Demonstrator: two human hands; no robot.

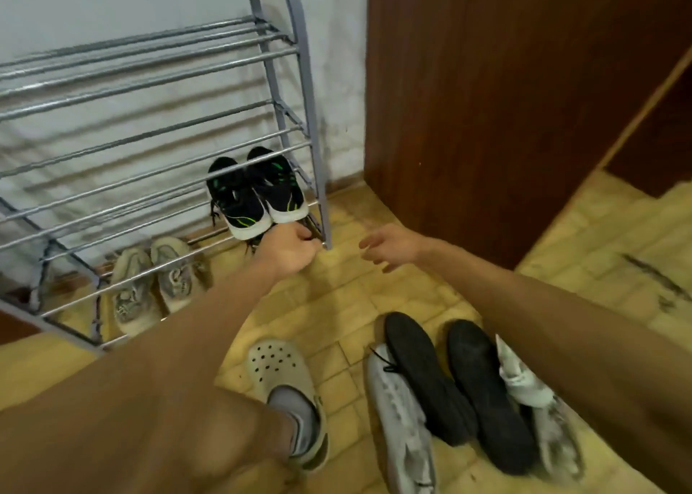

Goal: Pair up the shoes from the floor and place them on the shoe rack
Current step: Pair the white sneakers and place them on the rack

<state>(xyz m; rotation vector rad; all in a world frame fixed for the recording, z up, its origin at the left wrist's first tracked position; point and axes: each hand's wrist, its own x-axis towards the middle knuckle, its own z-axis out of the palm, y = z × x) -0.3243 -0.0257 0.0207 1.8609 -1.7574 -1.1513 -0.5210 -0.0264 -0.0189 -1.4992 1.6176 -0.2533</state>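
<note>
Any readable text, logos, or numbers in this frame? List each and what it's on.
None readable.
Black and green sneakers on the shoe rack: green stripes only, no lettering.
Beige sneakers, clog, black shoes: no legible marks, and the frame is motion-blurred.

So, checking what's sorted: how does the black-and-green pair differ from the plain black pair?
The black-and-green pair sits on the shoe rack; the black pair lies on the floor. The first shows white soles and green accents; the black pair is all dark. Both lie side by side.
</note>
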